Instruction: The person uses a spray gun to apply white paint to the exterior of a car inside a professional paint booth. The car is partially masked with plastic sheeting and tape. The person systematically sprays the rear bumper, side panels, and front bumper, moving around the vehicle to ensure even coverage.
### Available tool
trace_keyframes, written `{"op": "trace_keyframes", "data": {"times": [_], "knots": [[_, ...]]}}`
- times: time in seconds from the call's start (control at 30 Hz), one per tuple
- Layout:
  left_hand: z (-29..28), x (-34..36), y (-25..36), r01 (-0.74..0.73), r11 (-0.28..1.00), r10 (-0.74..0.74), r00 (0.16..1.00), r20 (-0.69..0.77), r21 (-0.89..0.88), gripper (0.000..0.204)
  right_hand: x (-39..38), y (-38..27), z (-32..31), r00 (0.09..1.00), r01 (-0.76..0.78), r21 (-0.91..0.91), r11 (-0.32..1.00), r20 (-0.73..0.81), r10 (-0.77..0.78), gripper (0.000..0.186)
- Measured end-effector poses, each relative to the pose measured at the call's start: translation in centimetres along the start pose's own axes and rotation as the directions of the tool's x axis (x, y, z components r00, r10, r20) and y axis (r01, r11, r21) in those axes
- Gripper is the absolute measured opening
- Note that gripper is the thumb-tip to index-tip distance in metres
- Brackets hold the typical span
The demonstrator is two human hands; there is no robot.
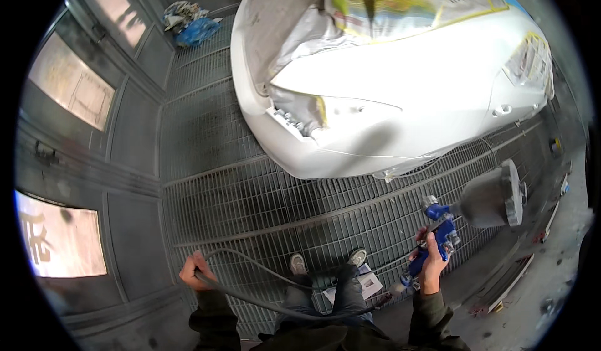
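My left hand [194, 266] is closed round a dark hose [250, 298] at the lower left; a loop of it runs across in front of my legs. In my right hand [432, 264], lower right, is a blue spray gun [442, 222] with a grey cup [490, 196] on its top, and the hose leads toward its lower end. Above them stands a white car [375, 132], its upper parts covered with plastic, paper and yellow tape [413, 6].
A grated floor [250, 201] lies underfoot, with papers [369, 285] beside my shoes. Grey doors with windows [134, 226] line the left side. A pile of cloths and blue plastic [197, 31] sits in the far left corner. Long strips [510, 282] lie at the right.
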State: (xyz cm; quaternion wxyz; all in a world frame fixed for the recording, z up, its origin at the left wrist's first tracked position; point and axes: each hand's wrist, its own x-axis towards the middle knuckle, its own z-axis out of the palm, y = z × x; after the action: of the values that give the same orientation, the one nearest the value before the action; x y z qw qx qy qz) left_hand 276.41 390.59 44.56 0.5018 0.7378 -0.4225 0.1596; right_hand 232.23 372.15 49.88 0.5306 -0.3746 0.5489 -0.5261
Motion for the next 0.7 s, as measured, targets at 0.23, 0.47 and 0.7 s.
{"op": "trace_keyframes", "data": {"times": [0.23,0.47,0.7], "knots": [[-4.0,-1.9,-2.0,0.185,0.983,-0.183,0.981,-0.058,0.022,0.05,-1.9,-1.7,6.9,0.991,0.007,-0.037,0.999,0.136,-0.002,0.023],[-5.4,-0.9,-5.4,0.167,0.98,-0.165,0.986,-0.028,0.112,0.051,-4.2,-2.5,10.1,0.988,0.113,-0.107,0.988,0.121,-0.1,0.025],[-2.9,2.2,-5.4,0.175,0.978,-0.173,0.985,-0.028,0.117,0.051,-2.5,-1.7,12.6,0.99,0.072,-0.071,0.995,0.13,-0.062,0.019]]}}
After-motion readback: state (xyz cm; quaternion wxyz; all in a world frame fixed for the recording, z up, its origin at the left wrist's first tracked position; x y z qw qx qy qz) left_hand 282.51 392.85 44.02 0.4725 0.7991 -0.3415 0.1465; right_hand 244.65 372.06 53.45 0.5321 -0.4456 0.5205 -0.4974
